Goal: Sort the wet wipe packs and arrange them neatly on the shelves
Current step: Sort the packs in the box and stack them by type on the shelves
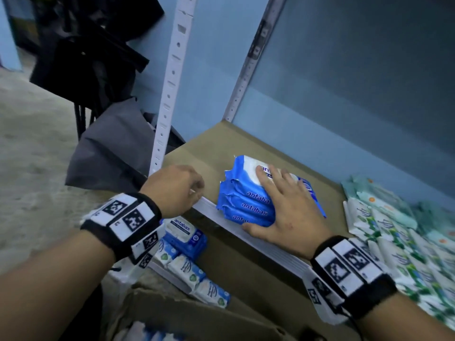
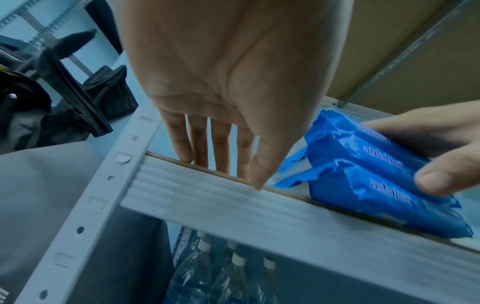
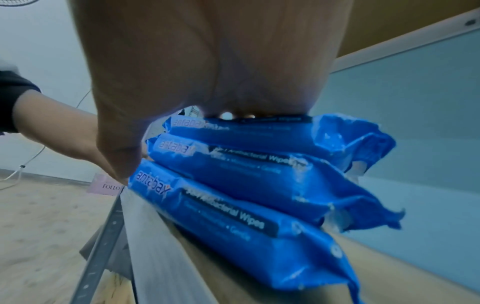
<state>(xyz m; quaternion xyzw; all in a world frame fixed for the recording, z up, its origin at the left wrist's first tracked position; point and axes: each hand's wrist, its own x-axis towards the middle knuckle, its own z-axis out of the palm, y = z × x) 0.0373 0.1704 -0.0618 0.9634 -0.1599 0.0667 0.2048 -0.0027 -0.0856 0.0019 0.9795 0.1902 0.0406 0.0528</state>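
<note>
The right hand [image 1: 285, 205] lies spread over a stack of three blue wipe packs [image 1: 248, 200] on the brown shelf board [image 1: 204, 153], fingers apart across the white lid of the top pack and the thumb [image 1: 253, 230] tucked against the bottom pack at the shelf's front edge [image 1: 258, 239]. From the right wrist view the packs [image 3: 246, 185] sit stepped one over another, slightly askew, the lowest one right at that front edge. The stack is held from above and from the front, so the hand is clamped on it.

The left hand [image 1: 176, 190] is to the left of the stack, apart from it, with its fingers [image 2: 200, 144] straight, close together and pointing down, the tips touching the front edge of the shelf [image 2: 233, 205]; it holds nothing.

To the right of the stack, well apart from it on the same shelf, lie rows of white and green wipe packs [image 1: 394, 232]. Below the shelf's front edge, on the level underneath, there are more blue packs [image 1: 184, 235] and a few white and blue ones [image 1: 194, 276]. Lower still, plastic bottles [image 2: 233, 277] stand under the shelf. An open cardboard box [image 1: 197, 313] sits nearest the person.
</note>
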